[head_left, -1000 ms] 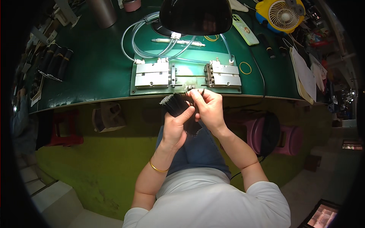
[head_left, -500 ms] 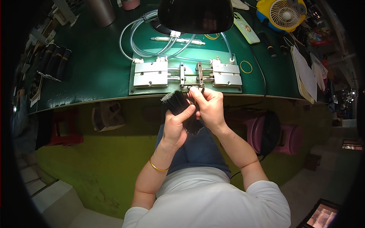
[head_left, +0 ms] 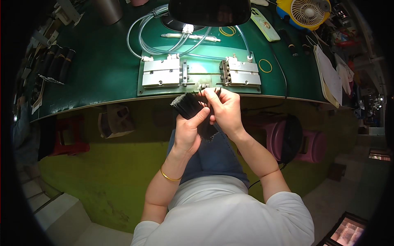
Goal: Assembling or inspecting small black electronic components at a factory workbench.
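Observation:
My left hand [head_left: 189,130] is wrapped round a thick bundle of thin black wires [head_left: 185,105], its pale cut ends fanned toward the upper left. Close beside it, my right hand [head_left: 225,107] pinches one or a few thin dark pieces at the bench's front edge; how many, I cannot make out. Just beyond my fingertips lies a metal fixture with two silver pneumatic cylinders, a left one [head_left: 161,74] and a right one [head_left: 243,73]. Their jaws stand drawn back, with a gap between them. A small metal fitting [head_left: 203,86] sits at the front of the gap.
A black lamp shade [head_left: 209,12] overhangs the green bench [head_left: 98,78]. Clear air hoses [head_left: 141,39], a white pen [head_left: 172,37], a phone [head_left: 264,25] and a yellow fan [head_left: 303,14] lie behind. More black bundles [head_left: 57,63] rest at left. Pink stools [head_left: 275,137] stand below right.
The fixture's two jaws have moved apart, back toward their cylinders. My right hand has shifted slightly up; my left hand still grips the bundle. The view has tilted a little.

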### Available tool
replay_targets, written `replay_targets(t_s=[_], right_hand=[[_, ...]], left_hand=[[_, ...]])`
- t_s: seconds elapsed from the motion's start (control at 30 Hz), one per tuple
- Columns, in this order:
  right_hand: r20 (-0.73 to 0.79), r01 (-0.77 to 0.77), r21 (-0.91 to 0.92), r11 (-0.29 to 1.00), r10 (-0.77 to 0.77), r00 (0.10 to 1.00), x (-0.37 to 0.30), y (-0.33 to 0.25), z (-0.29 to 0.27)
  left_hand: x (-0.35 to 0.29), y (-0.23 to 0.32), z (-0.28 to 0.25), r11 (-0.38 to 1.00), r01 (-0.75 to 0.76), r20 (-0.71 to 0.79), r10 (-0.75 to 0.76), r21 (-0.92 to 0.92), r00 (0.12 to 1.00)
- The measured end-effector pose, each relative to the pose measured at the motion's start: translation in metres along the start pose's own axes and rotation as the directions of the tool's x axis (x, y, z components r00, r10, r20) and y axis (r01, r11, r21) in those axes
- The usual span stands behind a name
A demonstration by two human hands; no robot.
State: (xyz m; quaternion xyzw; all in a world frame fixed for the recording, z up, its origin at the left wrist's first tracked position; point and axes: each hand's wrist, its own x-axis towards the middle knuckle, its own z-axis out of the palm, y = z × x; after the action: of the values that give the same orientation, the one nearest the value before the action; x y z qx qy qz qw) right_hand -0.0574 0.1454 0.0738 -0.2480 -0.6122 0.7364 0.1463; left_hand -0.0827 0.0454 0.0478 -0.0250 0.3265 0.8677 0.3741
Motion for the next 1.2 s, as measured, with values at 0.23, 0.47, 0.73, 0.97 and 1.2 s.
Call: replay_targets(t_s=[0.23,0.47,0.73,0.97,1.2], right_hand=[[-0.001,-0.015,-0.018,1.0,0.015,1.0,0.0022,-0.0027,0.0006],[-0.008,-0.016,0.02,1.0,0.016,1.0,0.0038,0.0004,-0.0004],[0.056,0.013,0.027,1.0,-0.014,0.998,0.0001,-0.0013,-0.0007],[0.051,0.036,-0.007,0.999,-0.036,0.998,-0.0012,0.0,-0.0001],[0.014,-0.043,0.031,0.999,0.043,0.999,0.0015,-0.0012,0.0006]], left_hand=[[0.0013,0.0017,0.0019,1.0,0.01,-0.008,-0.01,-0.012,1.0],[0.0027,0.0002,0.0012,0.999,0.025,0.03,-0.024,-0.036,0.999],[0.0009,0.0046,-0.0005,0.999,0.044,0.041,-0.044,-0.006,0.998],[0.0001,-0.0003,-0.0029,1.0,0.02,0.029,-0.02,0.004,0.999],[0.0013,-0.0008,-0.0025,1.0,0.019,0.015,-0.019,-0.019,1.0]])
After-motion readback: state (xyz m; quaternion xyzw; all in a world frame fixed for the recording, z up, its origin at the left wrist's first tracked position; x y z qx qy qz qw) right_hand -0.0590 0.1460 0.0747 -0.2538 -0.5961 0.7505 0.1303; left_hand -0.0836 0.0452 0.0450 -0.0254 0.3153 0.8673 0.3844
